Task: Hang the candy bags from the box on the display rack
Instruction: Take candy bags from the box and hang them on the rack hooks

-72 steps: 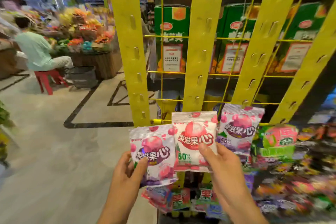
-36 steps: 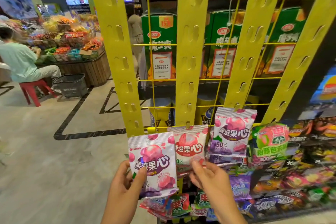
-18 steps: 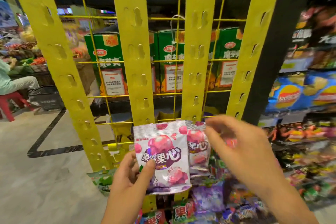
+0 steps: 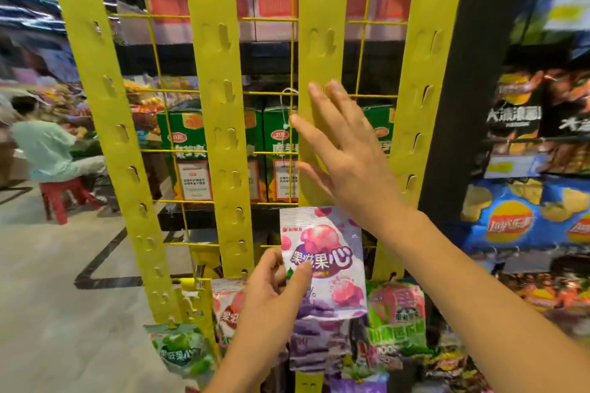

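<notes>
Right now I see the candy bag (image 4: 322, 262) upright in the left hand (image 4: 271, 300). Its long axis runs near vertical, with the sealed top edge up and leaning slightly left, and its printed face is toward me. The left fingers (image 4: 301, 274) pinch its lower left part, thumb on the front. The bag sits in front of the foot of the display rack (image 4: 220, 73), just above the hung bags (image 4: 396, 313).

The right hand (image 4: 348, 150) holds nothing. Its fingers (image 4: 319, 99) are straight and spread over the third yellow strip (image 4: 319, 25); I cannot tell whether they touch it.

Half a second ago that hand was lower, level with the bag's top. Two seconds ago it held a second bag, which it no longer does. The left hand's grip matches the earlier views.
</notes>
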